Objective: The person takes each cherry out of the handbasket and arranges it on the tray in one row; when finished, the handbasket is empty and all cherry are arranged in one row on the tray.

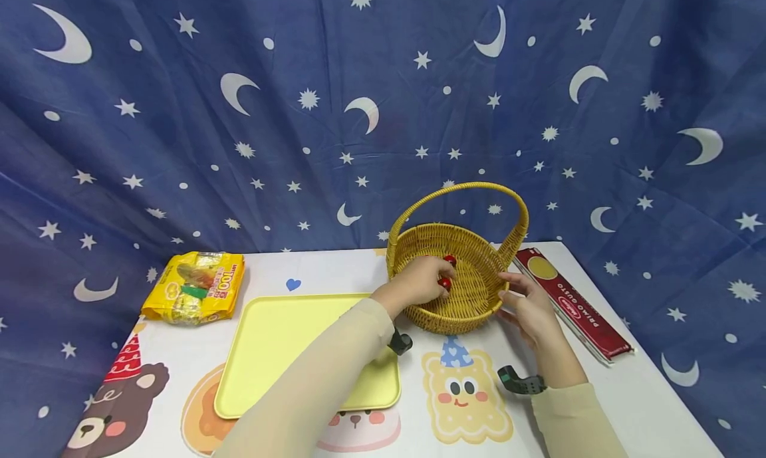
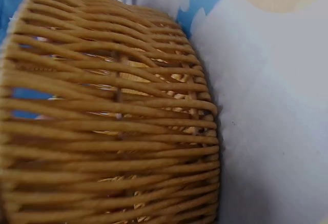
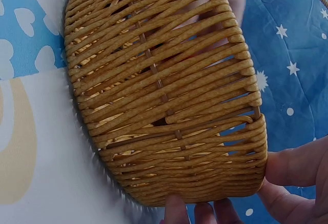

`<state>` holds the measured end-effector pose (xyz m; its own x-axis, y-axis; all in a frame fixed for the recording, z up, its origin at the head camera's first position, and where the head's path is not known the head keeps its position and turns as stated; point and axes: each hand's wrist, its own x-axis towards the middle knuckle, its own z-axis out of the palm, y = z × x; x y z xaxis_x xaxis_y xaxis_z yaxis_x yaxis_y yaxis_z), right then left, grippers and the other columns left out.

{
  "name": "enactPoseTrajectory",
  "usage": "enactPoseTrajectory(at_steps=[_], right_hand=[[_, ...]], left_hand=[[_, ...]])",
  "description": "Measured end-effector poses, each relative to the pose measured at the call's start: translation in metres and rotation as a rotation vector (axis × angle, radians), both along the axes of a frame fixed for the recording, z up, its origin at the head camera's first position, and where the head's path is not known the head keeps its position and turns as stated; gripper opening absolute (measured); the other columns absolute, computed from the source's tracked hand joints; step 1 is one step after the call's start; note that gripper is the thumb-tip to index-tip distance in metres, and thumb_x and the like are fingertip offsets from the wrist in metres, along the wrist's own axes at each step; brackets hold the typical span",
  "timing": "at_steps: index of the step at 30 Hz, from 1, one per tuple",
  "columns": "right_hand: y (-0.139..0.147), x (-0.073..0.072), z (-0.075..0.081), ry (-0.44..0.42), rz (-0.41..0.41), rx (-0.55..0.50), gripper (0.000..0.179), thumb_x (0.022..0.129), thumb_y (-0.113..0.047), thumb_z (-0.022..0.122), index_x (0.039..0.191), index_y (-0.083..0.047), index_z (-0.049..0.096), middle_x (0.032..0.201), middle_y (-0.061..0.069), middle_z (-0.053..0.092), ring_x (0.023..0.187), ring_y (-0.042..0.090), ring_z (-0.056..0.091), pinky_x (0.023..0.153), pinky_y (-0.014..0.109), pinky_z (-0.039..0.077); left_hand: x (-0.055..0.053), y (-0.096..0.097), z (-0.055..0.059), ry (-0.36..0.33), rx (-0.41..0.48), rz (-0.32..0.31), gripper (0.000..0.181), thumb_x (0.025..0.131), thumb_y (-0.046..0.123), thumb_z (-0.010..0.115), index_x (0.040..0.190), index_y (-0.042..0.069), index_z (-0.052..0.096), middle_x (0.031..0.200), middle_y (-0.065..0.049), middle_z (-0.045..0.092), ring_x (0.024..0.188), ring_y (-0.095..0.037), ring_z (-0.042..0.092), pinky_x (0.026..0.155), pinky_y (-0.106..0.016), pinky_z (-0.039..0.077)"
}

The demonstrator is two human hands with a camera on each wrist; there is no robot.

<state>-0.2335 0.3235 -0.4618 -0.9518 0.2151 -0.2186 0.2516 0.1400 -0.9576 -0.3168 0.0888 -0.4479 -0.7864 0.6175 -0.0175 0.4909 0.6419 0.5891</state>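
A round woven wicker basket (image 1: 461, 325) with a tall arched handle (image 1: 461, 185) stands upright on the table. My left hand (image 1: 421, 280) reaches inside over the near-left rim. Its thumb and finger pinch a small, glossy red round thing (image 1: 445, 283). Just beyond the fingertips, a second red round thing (image 1: 450, 260) lies in the basket. My right hand (image 1: 529, 305) grips the right side of the basket, with fingers against the outer wall (image 3: 179, 106). Wicker fills most of the left wrist view, where the basket wall (image 2: 113, 111) hides the left fingers.
Left of the basket lies a pale yellow tray (image 1: 281, 332), partly under my left forearm. A yellow snack packet (image 1: 197, 288) sits at the back left. To the right is a long red pasta packet (image 1: 574, 305). A starry blue curtain (image 1: 383, 112) hangs behind the table.
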Motion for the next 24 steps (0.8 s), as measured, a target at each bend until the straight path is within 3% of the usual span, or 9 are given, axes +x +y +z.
enactPoseTrajectory(at_steps=[4,7,11,13,19,24], right_hand=[[-0.001,0.000,0.000,-0.003,0.001,0.003,0.051,0.107,-0.004,0.055,0.157,-0.006,0.047,0.158,0.020,0.044,0.124,0.022,0.056,0.087,0.027,0.061],[-0.001,0.000,-0.001,-0.007,0.001,0.007,0.052,0.107,-0.004,0.055,0.158,-0.006,0.047,0.159,0.020,0.043,0.130,0.025,0.055,0.088,0.027,0.061],[0.001,0.000,-0.001,-0.009,0.000,0.008,0.052,0.107,-0.004,0.056,0.158,-0.006,0.047,0.161,0.022,0.041,0.139,0.032,0.050,0.091,0.029,0.061],[0.002,-0.001,-0.001,-0.009,0.001,0.010,0.052,0.107,-0.004,0.055,0.158,-0.006,0.047,0.162,0.022,0.040,0.142,0.034,0.049,0.092,0.031,0.061],[0.000,0.000,-0.001,-0.013,0.001,0.015,0.051,0.107,-0.004,0.055,0.158,-0.006,0.048,0.162,0.022,0.040,0.142,0.034,0.049,0.099,0.037,0.061],[0.001,-0.001,-0.002,-0.009,-0.001,0.016,0.051,0.107,-0.004,0.055,0.157,-0.006,0.048,0.161,0.022,0.041,0.140,0.032,0.050,0.094,0.033,0.061]], left_hand=[[0.008,-0.009,0.013,0.033,0.133,0.001,0.039,0.094,0.011,0.083,0.132,0.015,0.075,0.133,0.000,0.072,0.126,-0.022,0.068,0.105,-0.033,0.056],[0.020,-0.021,0.028,0.059,0.195,0.017,0.033,0.094,0.012,0.084,0.126,0.017,0.078,0.140,-0.001,0.063,0.125,-0.023,0.066,0.103,-0.034,0.056],[0.037,-0.045,0.043,0.043,0.310,0.068,0.028,0.093,0.010,0.085,0.117,0.022,0.082,0.155,-0.002,0.049,0.128,-0.025,0.064,0.104,-0.039,0.056],[0.045,-0.059,0.048,0.034,0.355,0.082,0.029,0.091,0.007,0.085,0.116,0.023,0.082,0.151,-0.001,0.054,0.126,-0.024,0.064,0.104,-0.042,0.057],[0.061,-0.113,0.051,-0.014,0.404,0.151,0.037,0.088,0.004,0.086,0.121,0.021,0.080,0.113,0.004,0.075,0.104,-0.015,0.070,0.098,-0.039,0.060],[0.060,-0.164,0.039,-0.053,0.345,0.270,0.030,0.088,0.002,0.085,0.112,0.015,0.075,0.106,-0.001,0.075,0.095,-0.016,0.073,0.086,-0.036,0.061]])
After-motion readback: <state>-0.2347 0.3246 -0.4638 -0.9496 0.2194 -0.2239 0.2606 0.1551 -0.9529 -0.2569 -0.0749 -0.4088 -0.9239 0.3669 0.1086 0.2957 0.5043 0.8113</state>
